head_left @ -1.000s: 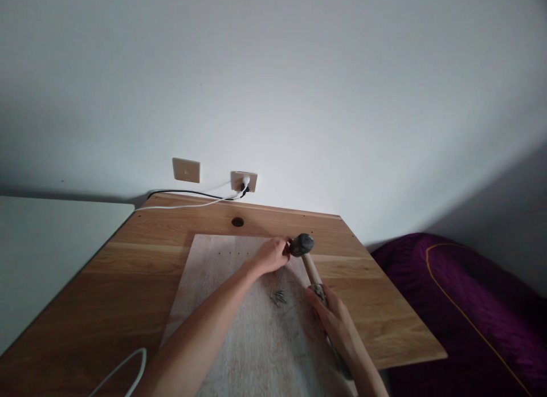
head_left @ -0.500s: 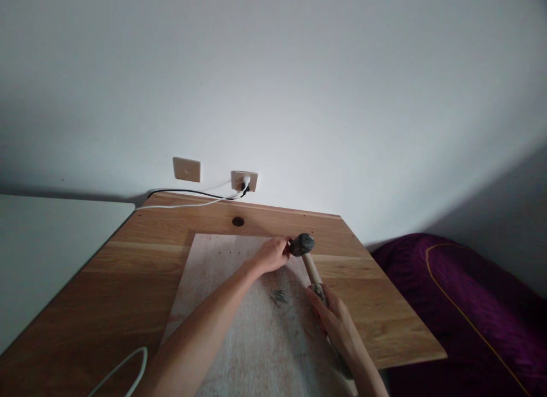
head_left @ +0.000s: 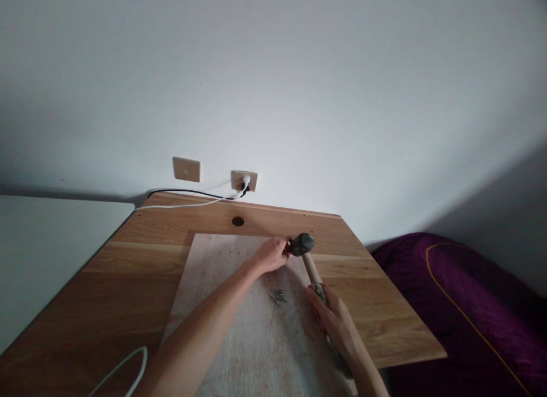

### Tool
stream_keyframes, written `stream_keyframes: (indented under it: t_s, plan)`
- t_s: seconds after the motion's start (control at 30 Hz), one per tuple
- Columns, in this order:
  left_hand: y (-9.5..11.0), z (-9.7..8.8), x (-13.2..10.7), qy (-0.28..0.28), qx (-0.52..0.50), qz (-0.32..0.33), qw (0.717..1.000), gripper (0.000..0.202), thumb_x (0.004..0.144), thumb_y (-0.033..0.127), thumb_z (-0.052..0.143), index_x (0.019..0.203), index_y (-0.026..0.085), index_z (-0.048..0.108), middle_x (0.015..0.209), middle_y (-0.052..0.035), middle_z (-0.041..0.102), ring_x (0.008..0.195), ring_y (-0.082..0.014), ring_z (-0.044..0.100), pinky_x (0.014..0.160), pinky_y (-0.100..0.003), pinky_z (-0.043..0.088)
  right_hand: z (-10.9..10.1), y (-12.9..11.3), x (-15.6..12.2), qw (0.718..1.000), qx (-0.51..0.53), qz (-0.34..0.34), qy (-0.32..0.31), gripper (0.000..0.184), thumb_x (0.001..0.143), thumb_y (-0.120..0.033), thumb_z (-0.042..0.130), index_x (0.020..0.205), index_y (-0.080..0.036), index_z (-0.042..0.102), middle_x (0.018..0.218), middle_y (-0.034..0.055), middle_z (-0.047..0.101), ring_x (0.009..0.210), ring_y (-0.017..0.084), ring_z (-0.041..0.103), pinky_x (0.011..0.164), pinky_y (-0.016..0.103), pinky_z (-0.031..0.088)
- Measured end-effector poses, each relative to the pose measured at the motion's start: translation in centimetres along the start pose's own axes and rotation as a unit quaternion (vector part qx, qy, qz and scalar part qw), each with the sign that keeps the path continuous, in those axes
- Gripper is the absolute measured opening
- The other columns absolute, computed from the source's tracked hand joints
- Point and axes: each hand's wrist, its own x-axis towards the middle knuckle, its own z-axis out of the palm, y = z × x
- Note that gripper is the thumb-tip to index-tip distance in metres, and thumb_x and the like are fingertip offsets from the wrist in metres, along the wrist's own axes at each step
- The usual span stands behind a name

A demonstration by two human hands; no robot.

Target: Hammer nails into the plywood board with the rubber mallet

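Note:
My right hand [head_left: 333,317] is wrapped round the handle of a hammer [head_left: 301,245] with a dark, blocky head and a pale wooden shaft. The hammer's head is up by the far right part of a pale, worn board [head_left: 239,328], right beside my left hand [head_left: 273,254]. The fingers of my left hand are pinched together there; what they hold, if anything, is too small or hidden to make out. Nearer to me on the board lies a small pile of nails [head_left: 279,296]. Along the board's far side runs a row of several small dark dots [head_left: 239,253].
Under the board is a wooden table [head_left: 384,306] with a round hole [head_left: 238,221] near the wall. White and black cables run to a wall socket [head_left: 252,183]. A white cable loop [head_left: 141,368] lies at front left. A purple cloth-covered object [head_left: 470,294] stands at the right.

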Motion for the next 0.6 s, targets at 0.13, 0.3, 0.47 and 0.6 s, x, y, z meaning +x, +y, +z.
stream_keyframes:
  t_s: [0.13, 0.3, 0.47, 0.6]
  plan:
    - [0.04, -0.03, 0.02, 0.0, -0.009, 0.004, 1.0, 0.033, 0.083, 0.009, 0.064, 0.115, 0.017, 0.069, 0.1, -0.0082, 0.077, 0.091, -0.0221, 0.071, 0.085, -0.029, 0.053, -0.03, -0.07, 0.01, 1.0, -0.003, -0.005, 0.004, 0.05, 0.088, -0.072, 0.049, 0.083, -0.023, 0.058, 0.059, -0.0037, 0.05, 0.05, 0.014, 0.048, 0.045, 0.024, 0.036]
    - [-0.01, 0.13, 0.04, 0.003, -0.004, -0.004, 1.0, 0.034, 0.083, 0.007, 0.062, 0.116, 0.016, 0.069, 0.097, -0.0077, 0.076, 0.089, -0.0217, 0.071, 0.084, -0.029, 0.053, 0.07, 0.02, 0.15, 1.0, -0.006, 0.006, 0.001, 0.051, 0.086, -0.072, 0.049, 0.087, -0.022, 0.06, 0.06, -0.0038, 0.05, 0.049, 0.014, 0.047, 0.044, 0.023, 0.036]
    - [-0.19, 0.22, 0.0, 0.005, -0.009, -0.001, 1.0, 0.036, 0.082, 0.009, 0.063, 0.117, 0.017, 0.068, 0.096, -0.007, 0.076, 0.087, -0.0212, 0.07, 0.084, -0.029, 0.053, 0.03, 0.06, 0.2, 1.0, -0.005, -0.008, 0.004, 0.05, 0.088, -0.07, 0.05, 0.086, -0.022, 0.061, 0.06, -0.0034, 0.051, 0.05, 0.014, 0.048, 0.045, 0.024, 0.036]
    - [-0.2, 0.2, 0.0, 0.009, -0.009, 0.008, 1.0, 0.034, 0.082, 0.009, 0.063, 0.114, 0.016, 0.069, 0.097, -0.008, 0.076, 0.087, -0.0219, 0.07, 0.083, -0.029, 0.053, 0.02, -0.15, 0.1, 1.0, -0.003, -0.006, 0.003, 0.048, 0.088, -0.07, 0.05, 0.083, -0.022, 0.058, 0.059, -0.004, 0.049, 0.05, 0.014, 0.049, 0.046, 0.024, 0.037]
